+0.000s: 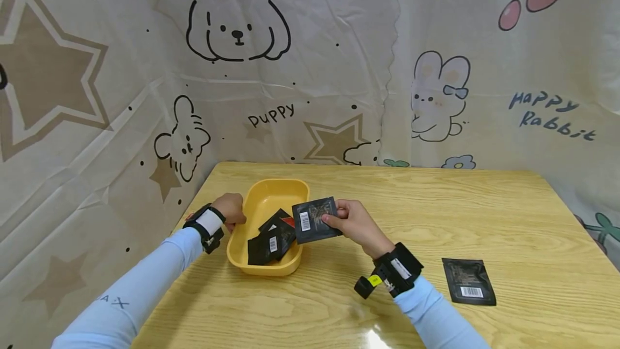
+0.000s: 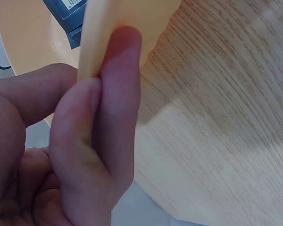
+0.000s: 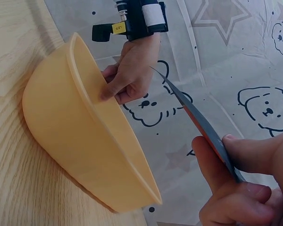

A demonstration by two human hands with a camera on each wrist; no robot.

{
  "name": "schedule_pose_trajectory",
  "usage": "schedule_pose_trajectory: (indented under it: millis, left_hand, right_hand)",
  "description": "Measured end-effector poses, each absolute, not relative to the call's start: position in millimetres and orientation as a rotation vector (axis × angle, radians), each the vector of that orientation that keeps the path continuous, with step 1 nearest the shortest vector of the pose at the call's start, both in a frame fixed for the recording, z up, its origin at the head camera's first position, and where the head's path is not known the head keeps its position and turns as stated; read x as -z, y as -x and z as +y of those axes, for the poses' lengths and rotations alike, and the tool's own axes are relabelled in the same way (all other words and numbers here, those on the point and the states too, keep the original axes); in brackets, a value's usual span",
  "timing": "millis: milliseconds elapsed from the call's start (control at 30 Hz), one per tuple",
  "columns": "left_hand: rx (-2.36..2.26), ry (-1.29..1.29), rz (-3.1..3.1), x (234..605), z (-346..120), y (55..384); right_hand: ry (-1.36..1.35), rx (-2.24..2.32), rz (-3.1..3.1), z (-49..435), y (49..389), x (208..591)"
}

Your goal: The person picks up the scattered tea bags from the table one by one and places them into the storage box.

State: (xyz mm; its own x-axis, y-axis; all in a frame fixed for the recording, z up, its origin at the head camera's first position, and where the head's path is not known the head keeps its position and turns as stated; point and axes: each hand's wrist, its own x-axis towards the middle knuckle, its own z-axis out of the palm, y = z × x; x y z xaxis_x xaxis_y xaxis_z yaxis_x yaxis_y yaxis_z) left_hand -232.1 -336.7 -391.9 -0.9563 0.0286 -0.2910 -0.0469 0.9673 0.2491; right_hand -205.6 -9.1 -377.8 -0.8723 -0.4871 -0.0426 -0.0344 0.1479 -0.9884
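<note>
A yellow plastic basin (image 1: 237, 255) stands on the table with several black sachets (image 1: 263, 246) lying in it. My left hand (image 1: 231, 209) grips its left rim; in the left wrist view the fingers (image 2: 120, 70) pinch the basin wall (image 2: 96, 37) from both sides. My right hand (image 1: 356, 222) pinches a flat black sachet (image 1: 315, 220) by its right edge, thumb on the printed face. That sachet overlaps the basin's right rim in the head view. Edge-on in the right wrist view, the sachet (image 3: 198, 117) shows a reddish underside and hangs apart from the basin (image 3: 85, 136).
Another black sachet (image 1: 469, 281) with a white barcode label lies flat on the wooden table (image 1: 407, 198), right of my right forearm. A printed cloth (image 1: 310, 69) hangs behind the table and along its left side.
</note>
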Motion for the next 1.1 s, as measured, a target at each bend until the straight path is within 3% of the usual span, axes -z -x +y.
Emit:
schedule_pose_trajectory:
  millis: [1100]
  left_hand:
    - [-0.343,0.059,2.807,390,-334,233]
  right_hand:
    - [0.537,1.757,2.074,-38,224,408]
